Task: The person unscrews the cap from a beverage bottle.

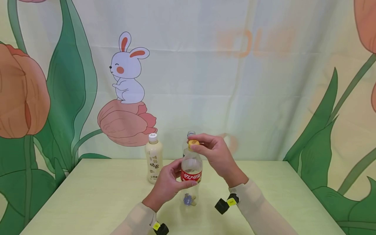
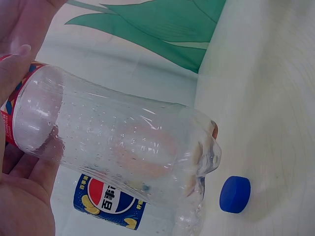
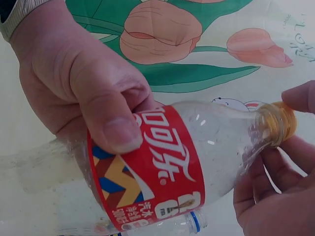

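A clear plastic cola bottle (image 1: 192, 163) with a red label stands upright over the table in front of me. My left hand (image 1: 171, 180) grips it round the label, thumb across the front, as the right wrist view also shows. On its mouth sits a yellow cap (image 3: 278, 124). My right hand (image 1: 216, 155) pinches that cap between thumb and fingers. Behind the cola bottle is a second clear bottle with a blue Pepsi label (image 2: 109, 200), mostly hidden in the head view. A blue bottle cap (image 2: 235, 194) lies on the table close by.
To the left stands a cream-coloured milk tea bottle (image 1: 153, 158) with a white cap. The pale table (image 1: 97, 192) ends at a printed curtain (image 1: 191, 75) with flowers and a rabbit. Black wrist cameras (image 1: 222, 206) sit on both sleeves.
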A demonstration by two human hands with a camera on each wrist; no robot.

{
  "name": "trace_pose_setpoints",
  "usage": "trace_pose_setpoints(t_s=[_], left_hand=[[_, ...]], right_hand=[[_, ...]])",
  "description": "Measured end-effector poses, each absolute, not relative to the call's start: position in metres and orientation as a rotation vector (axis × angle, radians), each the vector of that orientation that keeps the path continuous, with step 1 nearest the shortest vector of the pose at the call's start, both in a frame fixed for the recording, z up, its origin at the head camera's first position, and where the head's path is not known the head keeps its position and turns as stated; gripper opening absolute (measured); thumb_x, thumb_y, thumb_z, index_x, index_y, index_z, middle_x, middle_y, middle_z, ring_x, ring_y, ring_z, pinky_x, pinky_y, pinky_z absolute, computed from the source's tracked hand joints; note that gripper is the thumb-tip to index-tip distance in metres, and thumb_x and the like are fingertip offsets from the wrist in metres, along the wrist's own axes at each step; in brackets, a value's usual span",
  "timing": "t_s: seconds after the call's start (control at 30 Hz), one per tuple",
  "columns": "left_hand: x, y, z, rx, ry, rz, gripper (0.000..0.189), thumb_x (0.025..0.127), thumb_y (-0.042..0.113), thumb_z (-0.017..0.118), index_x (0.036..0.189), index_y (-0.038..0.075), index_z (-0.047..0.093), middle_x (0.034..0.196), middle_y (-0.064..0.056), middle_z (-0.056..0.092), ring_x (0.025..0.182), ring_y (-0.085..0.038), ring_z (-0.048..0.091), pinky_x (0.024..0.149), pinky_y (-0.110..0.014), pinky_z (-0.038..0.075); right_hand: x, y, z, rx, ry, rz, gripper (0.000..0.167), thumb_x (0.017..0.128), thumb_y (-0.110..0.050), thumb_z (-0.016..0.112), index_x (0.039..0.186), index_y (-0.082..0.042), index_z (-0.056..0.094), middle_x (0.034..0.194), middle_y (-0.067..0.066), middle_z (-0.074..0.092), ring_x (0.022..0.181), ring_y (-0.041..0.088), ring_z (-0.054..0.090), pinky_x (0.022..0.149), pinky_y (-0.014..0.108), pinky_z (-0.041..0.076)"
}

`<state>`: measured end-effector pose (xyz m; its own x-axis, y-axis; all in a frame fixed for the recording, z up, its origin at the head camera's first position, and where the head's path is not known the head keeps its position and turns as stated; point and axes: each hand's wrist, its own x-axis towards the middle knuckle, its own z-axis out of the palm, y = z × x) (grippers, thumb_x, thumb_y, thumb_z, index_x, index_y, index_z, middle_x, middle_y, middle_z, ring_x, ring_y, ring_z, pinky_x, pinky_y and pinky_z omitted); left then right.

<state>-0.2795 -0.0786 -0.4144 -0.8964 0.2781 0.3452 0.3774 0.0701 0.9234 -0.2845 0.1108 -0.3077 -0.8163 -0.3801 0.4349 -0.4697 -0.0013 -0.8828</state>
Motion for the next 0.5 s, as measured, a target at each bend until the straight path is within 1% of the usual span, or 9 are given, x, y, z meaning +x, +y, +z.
trace_pose_setpoints(t_s=[0.1,0.17,0.23,0.3,0.4,0.5], left_hand=[[-0.2791,-0.0784,-0.4141,-0.694,-2.235,-1.971,0.072,0.078,0.022,0.091,0.142,0.019,0.058,0.134,-0.005,0.068,0.122,-0.023,0.067,0.107,-0.037,0.054],[-0.2789,-0.0783,-0.414,-0.696,-2.234,-1.973,0.072,0.078,0.022,0.091,0.141,0.019,0.058,0.134,-0.005,0.069,0.122,-0.023,0.067,0.106,-0.034,0.054],[-0.2789,-0.0782,-0.414,-0.694,-2.235,-1.975,0.072,0.078,0.023,0.091,0.141,0.019,0.058,0.134,-0.005,0.069,0.122,-0.023,0.067,0.107,-0.034,0.054],[-0.2791,-0.0779,-0.4141,-0.691,-2.237,-1.978,0.071,0.078,0.023,0.091,0.141,0.02,0.058,0.134,-0.004,0.068,0.123,-0.023,0.067,0.107,-0.036,0.054],[-0.2797,-0.0775,-0.4143,-0.689,-2.24,-1.979,0.071,0.078,0.023,0.091,0.141,0.02,0.059,0.134,-0.004,0.068,0.123,-0.023,0.066,0.108,-0.036,0.053],[-0.28,-0.077,-0.4147,-0.68,-2.244,-1.98,0.07,0.078,0.022,0.091,0.141,0.02,0.059,0.134,-0.004,0.068,0.124,-0.023,0.066,0.108,-0.037,0.053]], right_hand=[[-0.2851,0.1114,-0.3083,0.968,-2.193,1.937,0.03,0.1,-0.016,0.064,0.126,-0.002,0.07,0.13,0.008,0.07,0.126,0.019,0.061,0.108,0.036,0.051],[-0.2855,0.1116,-0.3083,0.955,-2.203,1.929,0.032,0.101,-0.017,0.063,0.129,-0.003,0.068,0.132,0.009,0.069,0.127,0.021,0.061,0.108,0.039,0.051],[-0.2856,0.1113,-0.3079,0.898,-2.209,1.92,0.034,0.099,-0.019,0.067,0.13,-0.005,0.068,0.129,0.009,0.069,0.12,0.024,0.064,0.103,0.039,0.054],[-0.2852,0.1106,-0.3074,0.797,-2.206,1.916,0.036,0.094,-0.02,0.075,0.126,-0.007,0.068,0.12,0.008,0.07,0.107,0.025,0.067,0.093,0.035,0.058],[-0.2829,0.109,-0.3064,0.641,-2.198,1.879,0.036,0.083,-0.022,0.087,0.112,-0.008,0.07,0.105,0.007,0.071,0.09,0.024,0.066,0.078,0.027,0.058],[-0.2796,0.1077,-0.3057,0.556,-2.199,1.837,0.035,0.078,-0.022,0.091,0.103,-0.008,0.071,0.095,0.007,0.071,0.082,0.022,0.065,0.071,0.025,0.057]])
